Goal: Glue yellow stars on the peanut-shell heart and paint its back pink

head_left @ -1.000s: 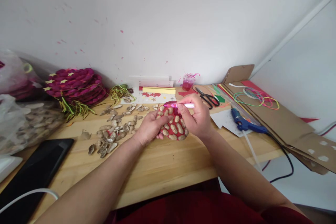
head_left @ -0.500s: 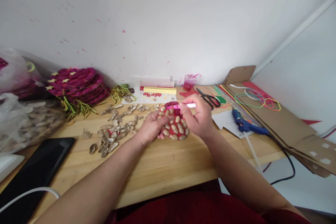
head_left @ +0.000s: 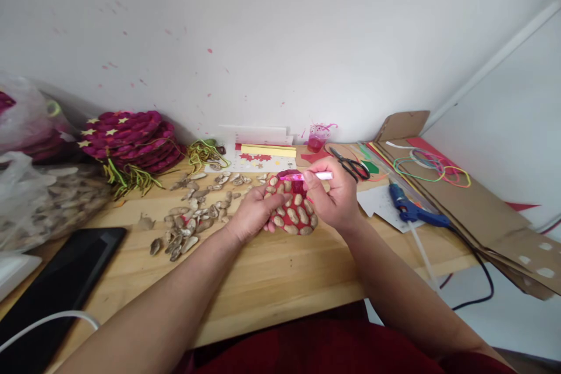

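My left hand [head_left: 254, 210] is closed on the near left edge of a red piece covered with peanut shells [head_left: 291, 213], thumb on top. In my right hand [head_left: 331, 193] is a white-handled paintbrush [head_left: 322, 176], pinched between thumb and fingers. The brush's pink-stained end points left and lies at the far edge of the piece, where several shells are painted dark magenta. Most of the nearer shells are bare tan. Loose peanut shells [head_left: 193, 216] are scattered on the wooden table left of my left hand. Behind my right hand stands a cup of magenta paint [head_left: 316, 139].
Black scissors [head_left: 353, 165] and a blue glue gun [head_left: 414, 209] lie to the right, beside cardboard sheets [head_left: 473, 216]. A stack of magenta shell pieces [head_left: 131, 140], a bag of shells [head_left: 52, 204] and a black tablet [head_left: 61, 292] are on the left. Green cords [head_left: 204, 155] lie behind.
The paintbrush and my right hand have shifted very slightly to the right over the piece. My left hand keeps its hold, and the whole view has moved a little.
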`<state>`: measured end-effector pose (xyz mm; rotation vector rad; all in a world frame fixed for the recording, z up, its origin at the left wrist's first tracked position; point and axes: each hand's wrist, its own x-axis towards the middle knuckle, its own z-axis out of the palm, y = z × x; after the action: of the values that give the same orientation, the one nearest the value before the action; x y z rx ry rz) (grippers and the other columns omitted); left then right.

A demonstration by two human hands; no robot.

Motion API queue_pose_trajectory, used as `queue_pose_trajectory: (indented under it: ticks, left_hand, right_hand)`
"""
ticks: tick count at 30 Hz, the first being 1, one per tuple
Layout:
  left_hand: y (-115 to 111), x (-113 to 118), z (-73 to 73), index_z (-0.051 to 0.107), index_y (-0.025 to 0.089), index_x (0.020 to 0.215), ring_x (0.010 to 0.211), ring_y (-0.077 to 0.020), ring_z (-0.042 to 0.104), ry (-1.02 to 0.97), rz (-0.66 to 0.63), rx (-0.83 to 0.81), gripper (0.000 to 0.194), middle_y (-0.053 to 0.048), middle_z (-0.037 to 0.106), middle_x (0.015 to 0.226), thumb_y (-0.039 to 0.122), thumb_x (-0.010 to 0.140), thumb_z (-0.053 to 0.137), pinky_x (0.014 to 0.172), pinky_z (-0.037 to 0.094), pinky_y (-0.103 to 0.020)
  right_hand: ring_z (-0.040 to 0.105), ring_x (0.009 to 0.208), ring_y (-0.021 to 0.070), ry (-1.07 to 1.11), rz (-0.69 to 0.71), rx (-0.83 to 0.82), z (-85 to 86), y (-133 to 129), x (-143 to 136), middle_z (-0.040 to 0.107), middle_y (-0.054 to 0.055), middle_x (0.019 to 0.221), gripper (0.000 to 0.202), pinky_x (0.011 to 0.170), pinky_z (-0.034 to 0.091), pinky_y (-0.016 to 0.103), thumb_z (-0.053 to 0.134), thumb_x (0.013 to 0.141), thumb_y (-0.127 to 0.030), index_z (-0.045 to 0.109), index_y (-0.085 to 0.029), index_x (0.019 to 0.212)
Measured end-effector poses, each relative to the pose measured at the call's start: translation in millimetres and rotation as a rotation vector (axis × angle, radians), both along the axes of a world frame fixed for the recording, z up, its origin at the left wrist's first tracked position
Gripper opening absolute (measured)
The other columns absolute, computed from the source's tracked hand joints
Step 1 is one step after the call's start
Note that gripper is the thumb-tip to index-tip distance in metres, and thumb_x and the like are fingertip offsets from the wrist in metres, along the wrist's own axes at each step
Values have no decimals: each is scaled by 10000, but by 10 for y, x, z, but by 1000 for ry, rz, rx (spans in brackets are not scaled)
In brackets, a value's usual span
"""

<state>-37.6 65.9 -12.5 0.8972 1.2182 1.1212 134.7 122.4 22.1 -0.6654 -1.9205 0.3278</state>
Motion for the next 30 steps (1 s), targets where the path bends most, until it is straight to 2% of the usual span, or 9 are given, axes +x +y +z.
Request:
queue_pose_trajectory:
  ticks: [4, 9, 26, 30]
  left_hand:
    - [-2, -3, -1, 655, 177, 823, 320, -89, 492, 14, 3, 7, 327, 45, 610, 490, 447, 718, 807, 295, 387, -167]
    - [-6, -12, -3, 642, 175, 794, 317, -82, 485, -10, 2, 7, 359, 45, 611, 489, 450, 686, 847, 290, 379, -162]
    - [4, -11, 4, 654, 166, 799, 323, -81, 491, -13, 11, -10, 399, 33, 628, 505, 480, 669, 863, 291, 391, -160]
    - [1, -9, 14, 659, 168, 803, 335, -84, 503, -16, 6, -9, 397, 31, 635, 514, 477, 666, 867, 295, 390, -160]
  right_hand:
    - [673, 817, 205, -27, 34, -18, 4, 1, -5, 731, 29, 849, 75, 791, 488, 392, 614, 999, -253, 629, -226, 931]
    - [665, 813, 208, -7, -15, -10, 0, 16, 18, 721, 39, 856, 95, 783, 494, 395, 623, 993, -270, 620, -229, 907]
    - [668, 818, 207, 30, 13, -56, -42, 59, 33, 718, 36, 857, 107, 789, 507, 392, 629, 1001, -298, 635, -227, 920]
    - [662, 762, 197, 114, 15, -98, -56, 66, 30, 695, 19, 820, 101, 744, 518, 378, 619, 1012, -306, 627, -234, 942]
